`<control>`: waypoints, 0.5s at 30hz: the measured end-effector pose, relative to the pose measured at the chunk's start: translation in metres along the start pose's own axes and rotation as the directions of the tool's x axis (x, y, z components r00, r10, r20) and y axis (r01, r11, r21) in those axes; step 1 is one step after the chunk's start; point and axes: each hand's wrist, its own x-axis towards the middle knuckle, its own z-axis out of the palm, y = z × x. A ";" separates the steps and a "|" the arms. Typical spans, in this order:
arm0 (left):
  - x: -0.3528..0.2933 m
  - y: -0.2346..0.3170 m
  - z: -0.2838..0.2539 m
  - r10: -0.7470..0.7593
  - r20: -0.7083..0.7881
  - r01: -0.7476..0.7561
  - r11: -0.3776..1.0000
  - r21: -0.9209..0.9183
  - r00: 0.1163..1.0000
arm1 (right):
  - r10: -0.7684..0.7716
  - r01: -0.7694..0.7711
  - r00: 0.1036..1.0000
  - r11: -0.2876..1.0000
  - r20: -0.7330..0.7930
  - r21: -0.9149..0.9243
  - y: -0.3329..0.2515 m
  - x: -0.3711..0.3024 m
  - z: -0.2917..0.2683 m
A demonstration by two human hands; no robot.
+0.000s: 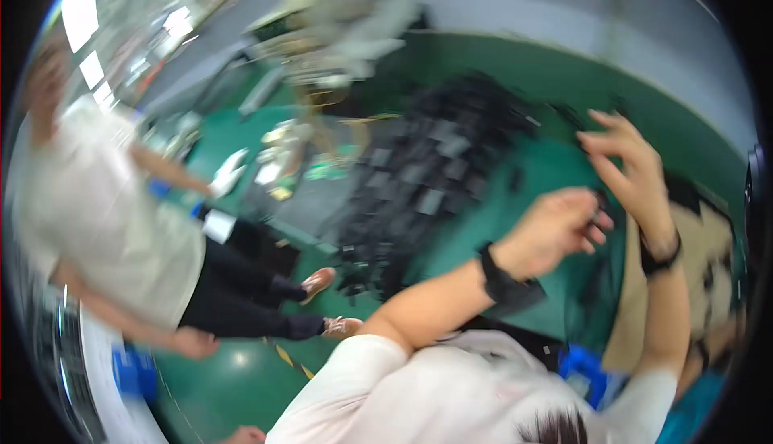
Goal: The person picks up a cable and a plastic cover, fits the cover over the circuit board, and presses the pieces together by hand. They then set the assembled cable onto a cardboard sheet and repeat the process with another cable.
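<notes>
My left hand [555, 231], with a black band at its wrist, hangs over the right part of the green tabletop [475, 239]. Its fingers curl around a small dark piece [597, 205], too blurred to name. Just above and to the right is my right hand [632, 162], also banded in black, its fingers apart and nothing visible in them. To the left of both hands spreads a large heap of small black parts [435, 150], smeared by motion. A few loose dark pieces lie near its right side.
A person [113, 218] in a pale shirt stands at left. Green circuit boards [334, 164] and a white glove [229, 173] lie on the worktop. Cardboard [696, 255] is at right, beside another person's arm [719, 343]. A blue object [584, 373] sits near my body.
</notes>
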 end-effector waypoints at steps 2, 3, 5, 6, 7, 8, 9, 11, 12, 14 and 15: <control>0.002 -0.010 -0.007 -0.051 0.010 0.052 0.993 -0.107 0.999 | 0.096 -0.101 0.994 0.986 0.046 0.134 0.031 -0.019 0.011; 0.005 -0.015 -0.013 -0.099 -0.008 0.097 0.983 -0.155 0.995 | 0.264 -0.299 0.942 0.941 0.209 0.157 0.035 -0.025 0.012; 0.007 -0.027 -0.024 -0.239 -0.059 0.222 0.953 -0.208 0.969 | 0.448 -0.521 0.820 0.842 0.356 0.139 0.036 -0.040 0.015; 0.009 -0.033 -0.027 -0.278 -0.026 0.265 0.938 -0.222 0.960 | 0.486 -0.562 0.782 0.820 0.391 0.106 0.035 -0.047 0.017; 0.011 -0.039 -0.031 -0.303 -0.031 0.287 0.926 -0.247 0.952 | 0.518 -0.599 0.742 0.797 0.426 0.074 0.036 -0.055 0.014; 0.010 -0.045 -0.034 -0.323 -0.041 0.300 0.915 -0.271 0.946 | 0.551 -0.625 0.723 0.779 0.417 0.053 0.038 -0.063 0.006; 0.009 -0.048 -0.035 -0.335 -0.058 0.305 0.906 -0.293 0.940 | 0.575 -0.632 0.736 0.773 0.358 0.059 0.043 -0.068 -0.005; 0.007 -0.049 -0.037 -0.346 -0.047 0.315 0.896 -0.315 0.937 | 0.615 -0.642 0.755 0.763 0.226 0.068 0.055 -0.076 -0.031; 0.006 -0.048 -0.038 -0.333 -0.062 0.296 0.897 -0.329 0.941 | 0.664 -0.685 0.729 0.713 0.167 0.153 0.063 -0.077 -0.047; 0.004 -0.049 -0.039 -0.338 -0.054 0.299 0.888 -0.350 0.940 | 0.728 -0.728 0.679 0.649 0.098 0.222 0.085 -0.078 -0.081; 0.003 -0.050 -0.038 -0.328 -0.072 0.285 0.894 -0.347 0.942 | 0.779 -0.772 0.627 0.624 -0.024 0.120 0.096 -0.078 -0.099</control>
